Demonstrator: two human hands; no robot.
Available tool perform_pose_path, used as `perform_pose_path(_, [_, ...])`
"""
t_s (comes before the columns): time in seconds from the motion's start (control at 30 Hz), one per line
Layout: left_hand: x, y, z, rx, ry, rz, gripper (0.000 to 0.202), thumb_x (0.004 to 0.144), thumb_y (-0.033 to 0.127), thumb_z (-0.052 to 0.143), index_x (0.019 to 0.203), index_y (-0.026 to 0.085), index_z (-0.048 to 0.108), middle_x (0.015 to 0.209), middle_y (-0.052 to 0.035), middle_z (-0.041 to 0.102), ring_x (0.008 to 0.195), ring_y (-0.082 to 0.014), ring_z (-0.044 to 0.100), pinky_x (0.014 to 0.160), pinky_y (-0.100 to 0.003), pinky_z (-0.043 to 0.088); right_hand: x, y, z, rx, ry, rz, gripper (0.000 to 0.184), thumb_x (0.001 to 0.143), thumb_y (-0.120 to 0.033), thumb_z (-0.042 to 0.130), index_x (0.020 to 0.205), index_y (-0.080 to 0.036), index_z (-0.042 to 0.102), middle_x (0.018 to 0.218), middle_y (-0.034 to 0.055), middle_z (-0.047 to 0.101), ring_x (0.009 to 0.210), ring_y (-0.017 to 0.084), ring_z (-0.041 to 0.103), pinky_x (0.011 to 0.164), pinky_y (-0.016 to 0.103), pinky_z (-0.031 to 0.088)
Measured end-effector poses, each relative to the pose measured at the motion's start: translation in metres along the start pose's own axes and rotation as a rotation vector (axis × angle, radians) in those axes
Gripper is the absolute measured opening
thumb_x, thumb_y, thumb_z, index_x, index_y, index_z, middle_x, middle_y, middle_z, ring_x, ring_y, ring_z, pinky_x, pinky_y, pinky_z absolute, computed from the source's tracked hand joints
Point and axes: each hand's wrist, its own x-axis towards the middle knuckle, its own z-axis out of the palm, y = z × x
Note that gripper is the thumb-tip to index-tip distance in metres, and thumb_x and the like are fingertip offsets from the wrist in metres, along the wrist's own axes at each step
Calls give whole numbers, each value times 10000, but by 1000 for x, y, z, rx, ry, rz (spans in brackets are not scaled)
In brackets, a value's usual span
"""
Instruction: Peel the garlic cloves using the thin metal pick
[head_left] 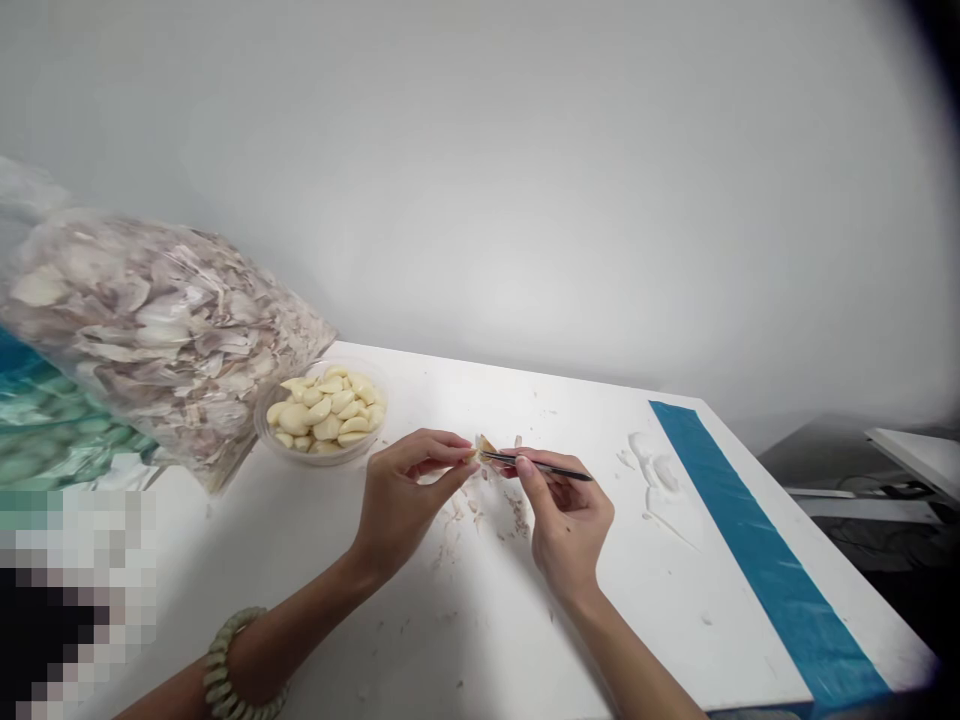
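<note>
Along the far left edge of the white table (pixel 525 640), a clear plastic bag (pixel 150 330) stuffed with papery garlic skins, a big heap and seemingly the leavings of much peeling already done. Just right of the bag, a round clear bowl (pixel 322 460) nearly full of bare, creamy garlic cloves (pixel 326 410), smooth and plump, with no skin showing on them. Nearer, on the person's left wrist, a coiled bracelet (pixel 244 665). Then the left hand (pixel 405 490), fingers and thumb pinched narrowly on a single garlic clove (pixel 484 447) out in the middle of the table, above the scattered scraps. That clove, small and tan, with ragged papery skin clinging at its tip, not yet bare like those in the bowl, and the only one in hand. Beneath both hands, flakes of skin (pixel 457 520) strewn over the tabletop. Next, the right hand (pixel 566 520), narrow too, thumb and fingers closed around a slim black tool (pixel 551 467) with its metal tip against the clove. Farther right, dried white smears (pixel 652 470) on the table, and past those, a strip of blue tape (pixel 765 560) running toward the near edge.
</note>
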Motion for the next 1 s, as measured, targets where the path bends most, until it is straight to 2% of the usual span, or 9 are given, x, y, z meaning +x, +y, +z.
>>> perform_pose_path(0.23, [0, -1, 1, -6, 6, -26, 53, 684, 197, 730, 707, 167, 692, 833, -28, 692, 796, -119, 652, 723, -211, 581, -2, -1, 1, -30, -13, 8, 64, 760, -170, 683, 822, -189, 687, 786, 29, 738, 666, 156, 703, 622, 258, 586])
perform_pose_path(0.57, [-5, -7, 4, 106, -1, 107, 37, 707, 154, 701, 689, 156, 668, 815, -34, 698, 764, -117, 656, 693, -212, 574, 0, -4, 0, -51, 2, 81, 71, 757, -234, 692, 791, -173, 676, 705, 42, 727, 642, 184, 699, 576, 278, 565])
perform_pose_path(0.73, [-5, -8, 5, 170, 13, 178, 42, 712, 140, 691, 683, 158, 667, 795, -36, 703, 739, -116, 657, 663, -209, 570, -2, -5, 1, -48, -7, 94, 103, 765, -241, 683, 841, -172, 675, 719, 43, 728, 640, 194, 705, 594, 307, 590])
perform_pose_path(1.0, [-7, -10, 6, 171, 26, 194, 38, 713, 141, 692, 696, 167, 670, 798, -29, 703, 743, -112, 657, 668, -206, 577, -3, -7, 0, -54, -30, 60, 101, 789, -205, 658, 886, -175, 662, 691, 26, 726, 630, 176, 706, 615, 296, 601])
